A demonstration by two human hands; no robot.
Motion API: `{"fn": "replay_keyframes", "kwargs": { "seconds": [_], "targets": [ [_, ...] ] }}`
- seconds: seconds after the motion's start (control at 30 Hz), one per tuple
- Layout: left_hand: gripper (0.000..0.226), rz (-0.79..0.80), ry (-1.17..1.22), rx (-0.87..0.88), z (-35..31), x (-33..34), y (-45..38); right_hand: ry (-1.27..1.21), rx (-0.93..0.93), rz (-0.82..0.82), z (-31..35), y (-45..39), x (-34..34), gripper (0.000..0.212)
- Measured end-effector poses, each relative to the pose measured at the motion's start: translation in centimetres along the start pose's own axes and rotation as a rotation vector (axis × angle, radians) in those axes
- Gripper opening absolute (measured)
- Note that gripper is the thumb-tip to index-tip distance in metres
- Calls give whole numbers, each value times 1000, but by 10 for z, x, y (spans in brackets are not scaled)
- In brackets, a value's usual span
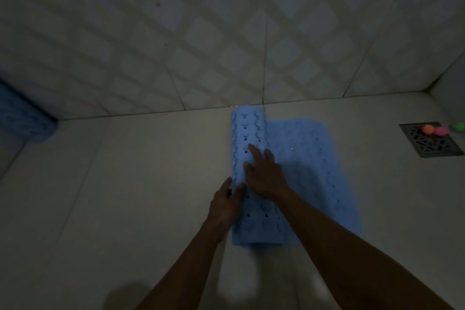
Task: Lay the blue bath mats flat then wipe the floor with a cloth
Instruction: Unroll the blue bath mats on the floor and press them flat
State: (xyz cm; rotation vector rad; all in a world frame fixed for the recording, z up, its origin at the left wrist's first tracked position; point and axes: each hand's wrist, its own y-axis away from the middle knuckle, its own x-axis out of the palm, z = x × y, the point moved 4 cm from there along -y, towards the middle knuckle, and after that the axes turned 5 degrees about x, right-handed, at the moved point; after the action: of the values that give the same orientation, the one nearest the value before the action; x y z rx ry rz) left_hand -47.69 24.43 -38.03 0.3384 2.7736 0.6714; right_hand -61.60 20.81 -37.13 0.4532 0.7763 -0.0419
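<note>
A: status on the mat?

B: blue bath mat (302, 158) on the tiled floor (125, 184), far end touching the base of the wall (226, 33); right part lies flat, left part curled up into a roll (249, 133) with the suction cups facing up and out

A: hands?

B: right hand (264, 173) on top of the roll about midway along it; fingers fairly straight and spread, pressing on the cupped surface; not wrapped round it
left hand (225, 205) at the roll's left edge, nearer the camera; thumb over the top of the roll, fingers seem to sit down the roll's left side; reads as gripping the edge, though the light is dim

A: second mat?

B: another blue mat (22, 113) at the far left edge, in the corner where floor meets wall; well apart from the first; looks bunched or rolled, can't tell which

A: anything else on the floor?

B: metal drain grate (427, 145) at the right, well apart from the mat; orange ball (427, 129) and pink ball (440, 131) on its far edge, touching each other; green ball (457, 127) just beside them off the grate
</note>
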Motion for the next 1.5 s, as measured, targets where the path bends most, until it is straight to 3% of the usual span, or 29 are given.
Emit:
{"fn": "replay_keyframes", "kwargs": {
  "seconds": [0.13,0.23,0.33,0.53,0.7,0.8,0.87,0.97,1.07,1.17,1.5],
  "targets": [
    [59,-50,-26,11,9,-28,-2,21,-53,-116,15,-2,5,66],
    [62,-44,-40,4,13,-45,-1,-7,85,0,17,-6,20,88],
    [49,-16,-72,28,16,-57,0,-158,66,75,30,-7,38,95],
    [46,-45,-34,3,35,-72,7,3,78,76,41,0,60,85],
    [44,-107,-9,-2,40,-92,10,-69,56,-65,49,-5,55,71],
    [54,-114,-7,-19,44,-108,10,9,75,2,58,-9,66,69],
    [57,-150,-51,-8,44,-120,9,-69,20,52,69,-6,78,67],
    [54,-155,-91,18,46,-133,9,-166,-65,-4,87,0,90,57],
    [50,-194,-98,30,48,-147,10,-204,-57,-28,98,-1,96,66],
    [53,-210,-102,21,48,-161,11,-203,-78,62,114,-3,108,73],
    [49,-274,-293,63,60,-196,24,-271,-46,131,149,-5,152,43]
  ]
}}
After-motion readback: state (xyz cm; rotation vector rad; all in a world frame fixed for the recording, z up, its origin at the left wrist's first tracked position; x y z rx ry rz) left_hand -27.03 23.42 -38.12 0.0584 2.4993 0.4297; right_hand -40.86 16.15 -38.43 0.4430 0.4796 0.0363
